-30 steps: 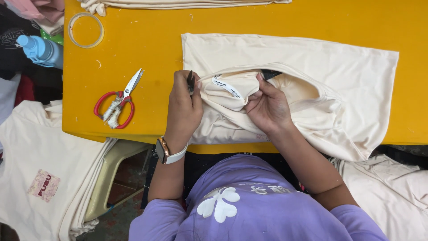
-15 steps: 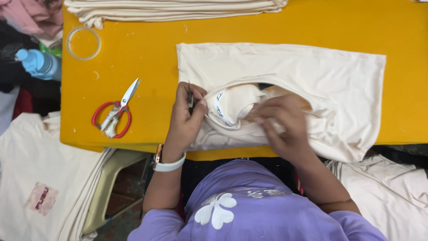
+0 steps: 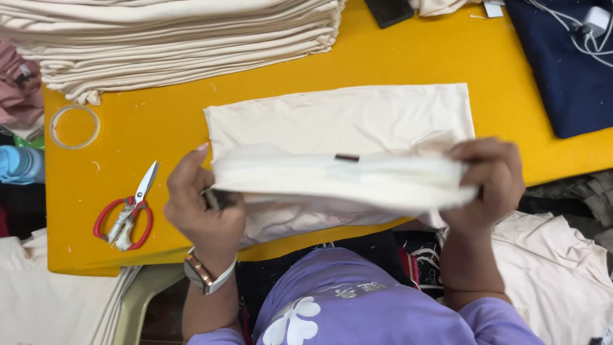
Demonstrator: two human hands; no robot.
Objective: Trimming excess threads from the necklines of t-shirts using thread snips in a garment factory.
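Half a second ago both hands worked close together at the neck of the cream garment (image 3: 338,121); now the left hand (image 3: 203,207) and right hand (image 3: 486,182) are wide apart, each clamped on one end, stretching it above the yellow table (image 3: 147,140). The lifted fold is blurred, and the left hand's small dark tool is hard to make out.

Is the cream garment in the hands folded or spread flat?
Folded: the cream garment lies doubled on the yellow table, its near edge lifted between the left hand and right hand.
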